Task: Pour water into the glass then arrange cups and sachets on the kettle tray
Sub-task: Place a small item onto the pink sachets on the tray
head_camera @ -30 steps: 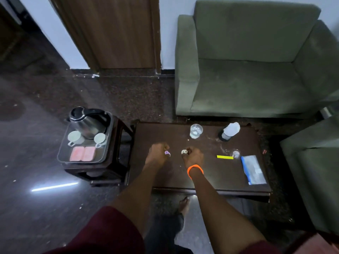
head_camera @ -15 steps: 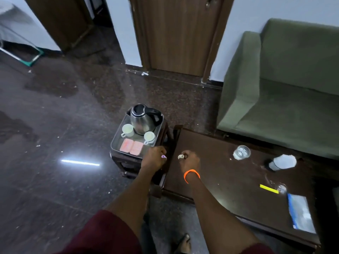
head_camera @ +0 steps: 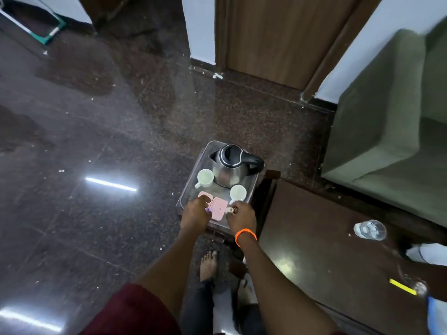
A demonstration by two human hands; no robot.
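Observation:
The kettle tray (head_camera: 191, 187) rests on a small dark stand, holding a steel kettle (head_camera: 229, 165), two white cups (head_camera: 205, 177) (head_camera: 238, 192) and two pink sachets (head_camera: 219, 207). My left hand (head_camera: 196, 212) is over the tray's front edge, pinching a small purple capsule (head_camera: 207, 209). My right hand (head_camera: 240, 215) is beside it, pinching a small white capsule (head_camera: 229, 210) above the right pink sachet. The glass (head_camera: 370, 229) with water stands on the dark coffee table (head_camera: 314, 238) at the right.
A white-capped bottle (head_camera: 428, 253) lies on the table's right side, with a yellow sachet (head_camera: 401, 286) and a blue packet (head_camera: 437, 315) nearer me. A green sofa (head_camera: 391, 117) stands behind the table. My bare foot (head_camera: 209, 264) is on the glossy floor beside the stand.
Both hands carried the small capsules leftward from the coffee table to the kettle tray, and my view swung left with them.

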